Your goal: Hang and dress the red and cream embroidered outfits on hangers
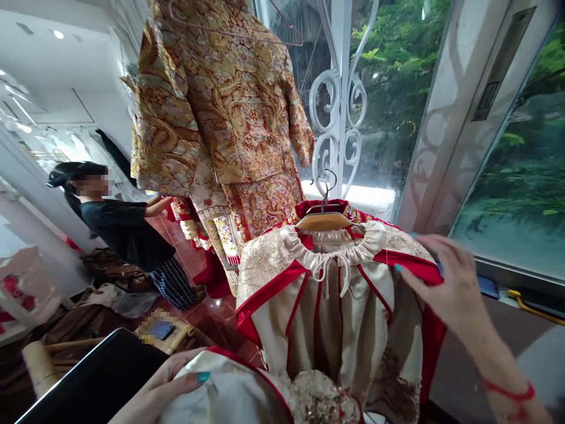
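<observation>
A cream garment with red trim (326, 306) hangs on a wooden hanger (324, 221) in front of me, with a gathered neckline tied in a bow (332, 268). My right hand (452, 280) pinches the red-edged shoulder of this garment between thumb and fingers. Low in the view, my left hand (176, 383) is closed on a pale cloth with red piping (225, 388), thumb on top and fingers hidden under it. Beaded decoration (324, 397) shows beside that cloth.
Gold and red brocade jackets (247, 100) hang behind the garment. A co-worker (123, 229) in dark clothes reaches toward them at left. White scrolled ironwork (338, 100) and a window (397, 106) stand behind. A black flat-topped object (97, 377) lies at lower left, near a wooden stool (165, 330).
</observation>
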Demonstrator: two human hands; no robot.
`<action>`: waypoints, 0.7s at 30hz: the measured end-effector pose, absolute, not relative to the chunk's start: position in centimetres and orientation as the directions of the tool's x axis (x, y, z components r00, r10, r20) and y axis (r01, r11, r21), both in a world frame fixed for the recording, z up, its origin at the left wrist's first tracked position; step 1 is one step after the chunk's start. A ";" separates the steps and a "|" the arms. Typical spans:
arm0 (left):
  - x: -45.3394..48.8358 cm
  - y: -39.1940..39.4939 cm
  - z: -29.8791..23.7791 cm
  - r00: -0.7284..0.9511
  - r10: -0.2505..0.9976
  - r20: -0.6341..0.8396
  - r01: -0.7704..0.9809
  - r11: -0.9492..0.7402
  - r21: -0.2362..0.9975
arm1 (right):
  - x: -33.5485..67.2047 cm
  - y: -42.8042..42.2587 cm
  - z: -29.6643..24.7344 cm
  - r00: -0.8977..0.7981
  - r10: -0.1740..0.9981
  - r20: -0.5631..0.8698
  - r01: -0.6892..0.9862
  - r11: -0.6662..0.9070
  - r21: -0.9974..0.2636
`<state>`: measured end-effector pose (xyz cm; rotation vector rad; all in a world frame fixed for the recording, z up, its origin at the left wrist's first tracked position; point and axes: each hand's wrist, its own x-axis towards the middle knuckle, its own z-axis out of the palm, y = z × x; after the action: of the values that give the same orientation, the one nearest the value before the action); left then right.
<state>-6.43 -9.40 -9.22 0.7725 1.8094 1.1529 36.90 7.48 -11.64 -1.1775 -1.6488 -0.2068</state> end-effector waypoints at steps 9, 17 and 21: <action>-10.7 -1.1 -3.9 -0.304 0.952 0.018 0.515 0.148 0.844 | 39.8 16.2 -10.8 -0.292 0.781 0.551 0.756 0.542 -0.367; -14.1 4.7 -0.4 -0.260 0.949 -0.181 0.390 0.274 0.879 | 42.4 18.0 -8.4 -0.505 0.797 0.330 0.437 0.566 -0.699; -13.4 7.1 -0.4 -0.264 0.954 -0.145 0.439 0.253 0.862 | 43.1 19.2 -8.0 -0.542 0.799 0.260 0.401 0.517 -0.756</action>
<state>-13.42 7.12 -0.40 1.2722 1.8281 0.9366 43.12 19.22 -7.96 -0.9736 -2.1576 0.8614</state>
